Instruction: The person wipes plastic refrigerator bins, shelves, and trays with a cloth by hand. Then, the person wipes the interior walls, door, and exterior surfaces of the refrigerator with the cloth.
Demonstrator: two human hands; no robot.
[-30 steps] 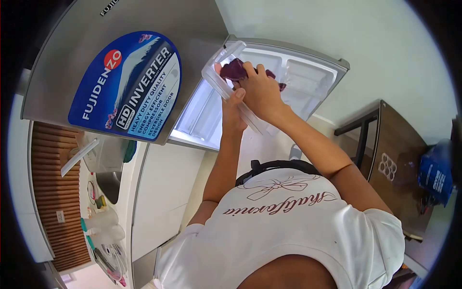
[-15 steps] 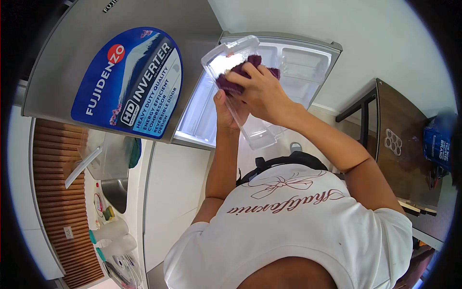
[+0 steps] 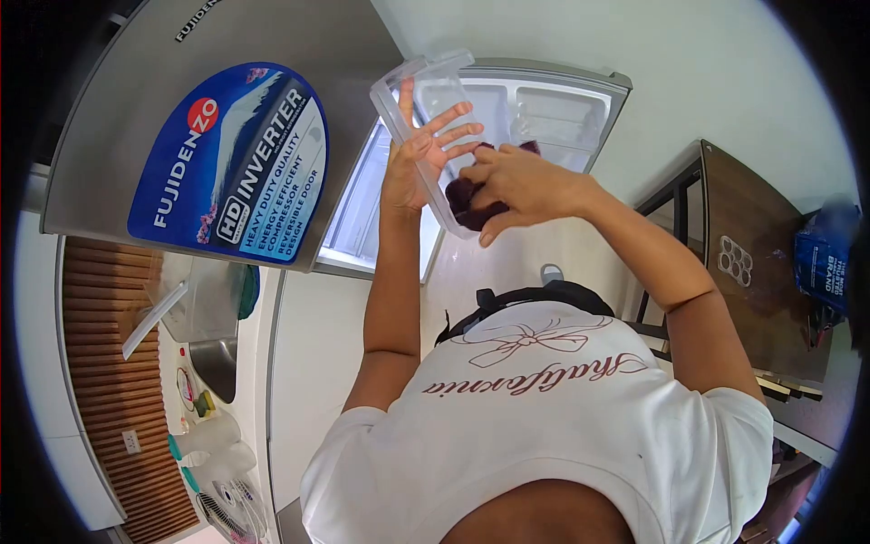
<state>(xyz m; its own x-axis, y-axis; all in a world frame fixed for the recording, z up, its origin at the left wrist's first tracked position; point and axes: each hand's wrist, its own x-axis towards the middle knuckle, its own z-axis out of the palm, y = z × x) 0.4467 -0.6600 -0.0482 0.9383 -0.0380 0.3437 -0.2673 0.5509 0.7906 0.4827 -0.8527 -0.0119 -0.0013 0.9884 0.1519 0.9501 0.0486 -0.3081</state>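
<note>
A clear plastic refrigerator door bin (image 3: 419, 68) is held up at a tilt in front of the opened fridge. My left hand (image 3: 424, 150) supports it, fingers spread against the plastic and partly seen through it. At the bin's lower end, my right hand (image 3: 521, 186) is closed on a dark maroon cloth (image 3: 471, 201) and presses it to the bin. Part of the cloth is hidden under my right fingers.
The grey fridge door (image 3: 353, 54) with a blue sticker (image 3: 231, 163) stands at upper left. Behind the bin is the lit fridge interior (image 3: 562, 122). A dark brown table (image 3: 752, 218) is at right, a counter with a sink (image 3: 214, 363) at left.
My right hand and the cloth have moved down to the bin's lower end. My left hand has shifted up, its fingers now spread. The bin has moved slightly up and left.
</note>
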